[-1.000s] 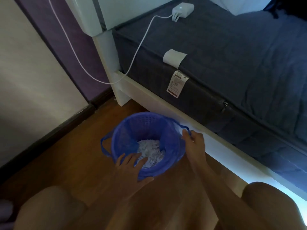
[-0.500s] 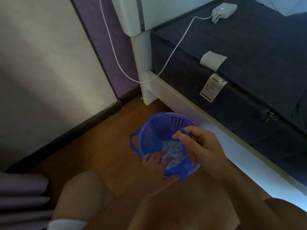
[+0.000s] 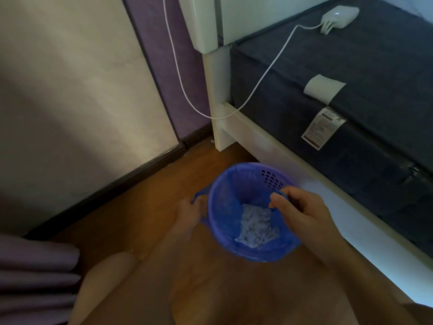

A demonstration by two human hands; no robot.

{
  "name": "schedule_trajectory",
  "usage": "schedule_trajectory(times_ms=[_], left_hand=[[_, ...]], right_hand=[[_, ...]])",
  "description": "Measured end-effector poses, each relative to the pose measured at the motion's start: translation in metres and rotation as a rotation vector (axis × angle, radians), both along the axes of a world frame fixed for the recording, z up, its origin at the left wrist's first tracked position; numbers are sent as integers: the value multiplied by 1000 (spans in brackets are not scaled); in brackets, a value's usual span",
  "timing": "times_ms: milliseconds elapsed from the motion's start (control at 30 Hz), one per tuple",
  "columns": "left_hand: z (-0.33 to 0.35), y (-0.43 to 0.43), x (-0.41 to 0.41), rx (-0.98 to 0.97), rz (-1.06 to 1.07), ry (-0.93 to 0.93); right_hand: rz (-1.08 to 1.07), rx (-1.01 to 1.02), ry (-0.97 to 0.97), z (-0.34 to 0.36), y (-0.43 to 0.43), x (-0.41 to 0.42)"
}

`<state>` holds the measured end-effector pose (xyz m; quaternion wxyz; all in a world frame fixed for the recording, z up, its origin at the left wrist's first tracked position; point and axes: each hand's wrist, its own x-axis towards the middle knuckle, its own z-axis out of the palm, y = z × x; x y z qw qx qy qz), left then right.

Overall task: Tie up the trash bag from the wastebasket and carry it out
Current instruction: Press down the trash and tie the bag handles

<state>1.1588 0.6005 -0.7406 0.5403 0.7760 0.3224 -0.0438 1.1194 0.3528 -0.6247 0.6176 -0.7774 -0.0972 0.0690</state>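
A small blue perforated wastebasket (image 3: 271,178) stands on the wooden floor beside the bed frame. A blue trash bag (image 3: 225,207) lines it and holds crumpled white paper (image 3: 255,227) at the bottom. My left hand (image 3: 188,211) grips the bag's handle loop at the basket's left rim. My right hand (image 3: 297,211) pinches the bag's other handle at the right rim, pulled in over the basket's mouth, so part of the perforated wall shows bare behind it.
A white bed frame (image 3: 269,146) with a dark blue mattress (image 3: 351,73) runs along the right. A white charger (image 3: 338,16) and its cable (image 3: 257,85) lie on the mattress. The wall and dark skirting (image 3: 105,191) are on the left, purple folded fabric (image 3: 35,277) at lower left, my knees below.
My left hand has moved from the basket's near rim to the bag's left handle. My right hand has drawn the right handle off the rim. The view has shifted left.
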Motion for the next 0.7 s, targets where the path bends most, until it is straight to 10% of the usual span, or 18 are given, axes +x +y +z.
schedule_trajectory(times_ms=[433,700], left_hand=[[121,-36,-1,-187,-147,-370],[181,-44,14,232,-609,-699]], right_hand=[[-348,49,-12,19,2,22],[-156,105,-262,39,0,43]])
